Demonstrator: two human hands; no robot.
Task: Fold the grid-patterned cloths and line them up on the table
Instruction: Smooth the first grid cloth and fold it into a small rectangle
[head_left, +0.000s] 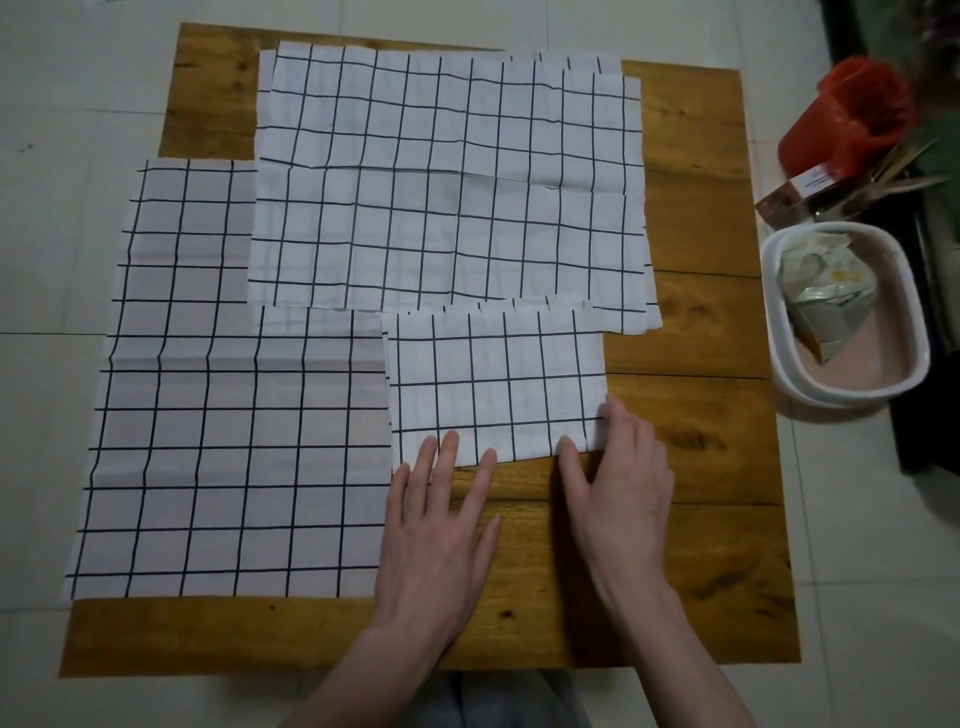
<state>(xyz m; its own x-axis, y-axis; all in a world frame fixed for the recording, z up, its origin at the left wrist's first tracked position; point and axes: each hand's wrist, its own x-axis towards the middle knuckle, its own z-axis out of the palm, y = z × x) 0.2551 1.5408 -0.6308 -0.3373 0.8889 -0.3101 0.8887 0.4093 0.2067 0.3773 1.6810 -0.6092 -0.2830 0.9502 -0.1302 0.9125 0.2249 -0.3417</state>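
A small folded white cloth with a black grid (496, 382) lies near the middle of the wooden table (701, 415). My left hand (441, 519) lies flat with its straight fingertips on the cloth's near edge. My right hand (618, 478) rests at the cloth's near right corner, its fingers touching that edge and the thumb along the side. A large unfolded grid cloth (447, 182) is spread at the back of the table. Another large grid cloth (228, 415) covers the left side and hangs over the left edge.
A white oval tub (795, 374) with a crumpled carton inside stands on the floor right of the table. Behind it are a red container (841, 119) and a small box (810, 182). Bare wood shows along the table's near edge and right side.
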